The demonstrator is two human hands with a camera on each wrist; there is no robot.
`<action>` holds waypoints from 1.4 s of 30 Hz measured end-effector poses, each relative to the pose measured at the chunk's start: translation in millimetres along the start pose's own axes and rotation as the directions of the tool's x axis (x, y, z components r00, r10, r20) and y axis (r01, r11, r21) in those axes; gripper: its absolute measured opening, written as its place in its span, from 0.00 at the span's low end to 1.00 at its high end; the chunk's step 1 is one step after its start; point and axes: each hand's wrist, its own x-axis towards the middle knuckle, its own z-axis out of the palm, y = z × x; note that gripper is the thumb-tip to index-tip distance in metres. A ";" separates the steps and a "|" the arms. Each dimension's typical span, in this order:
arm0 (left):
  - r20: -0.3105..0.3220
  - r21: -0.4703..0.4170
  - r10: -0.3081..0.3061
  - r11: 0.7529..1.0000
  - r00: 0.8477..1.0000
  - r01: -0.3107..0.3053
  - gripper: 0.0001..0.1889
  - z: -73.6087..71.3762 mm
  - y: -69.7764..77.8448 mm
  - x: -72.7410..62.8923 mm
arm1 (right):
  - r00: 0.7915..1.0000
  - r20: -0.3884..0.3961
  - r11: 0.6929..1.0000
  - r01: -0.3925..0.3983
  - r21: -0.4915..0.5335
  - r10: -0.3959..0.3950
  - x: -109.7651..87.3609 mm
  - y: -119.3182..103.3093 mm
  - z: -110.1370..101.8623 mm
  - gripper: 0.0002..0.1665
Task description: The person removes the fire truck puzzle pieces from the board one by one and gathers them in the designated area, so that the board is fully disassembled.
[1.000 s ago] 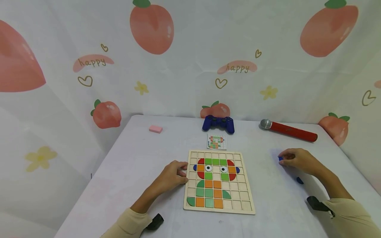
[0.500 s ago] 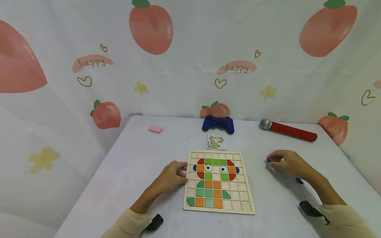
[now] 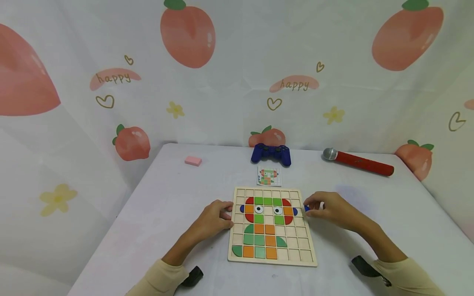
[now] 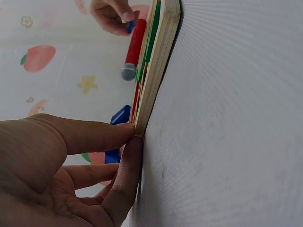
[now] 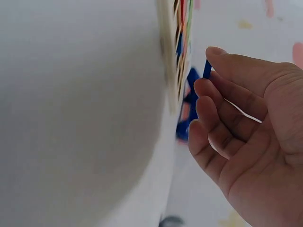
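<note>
A wooden grid board with coloured tiles forming a figure with two eye tiles lies mid-table. At its left side, my left hand holds the edge with thumb and fingers; close up, the left wrist view has fingertips right at the board's rim. Beyond the right edge, my right hand pinches a small blue piece between thumb and index finger. In the right wrist view this blue piece appears edge-on and thin, with the other fingers loosely bent below it.
Behind the board lies a small pattern card, with a blue game controller farther back. A red microphone lies at the back right. A pink block sits at the back left. A printed cloth hangs behind the table.
My right hand has carried the blue piece leftward, from the table's right side to the board's right edge. A second blue piece on the right is now out of sight. My left hand has stayed put.
</note>
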 end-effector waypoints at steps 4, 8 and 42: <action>-0.002 -0.002 -0.006 1.000 1.000 0.006 0.31 -0.3 0.7 -0.4 | 0.999 0.015 0.998 0.052 0.019 -0.052 7.4 -13.3 8.0 0.16; 0.001 0.004 -0.004 1.000 1.000 0.004 0.31 -0.8 0.8 -0.2 | 0.995 0.052 0.995 0.086 0.045 -0.089 15.4 -25.2 17.6 0.14; 0.008 -0.019 0.008 1.000 1.000 -0.008 0.32 -3.3 1.0 -0.8 | 0.924 0.282 0.966 0.250 0.061 -0.257 51.7 -122.2 94.0 0.13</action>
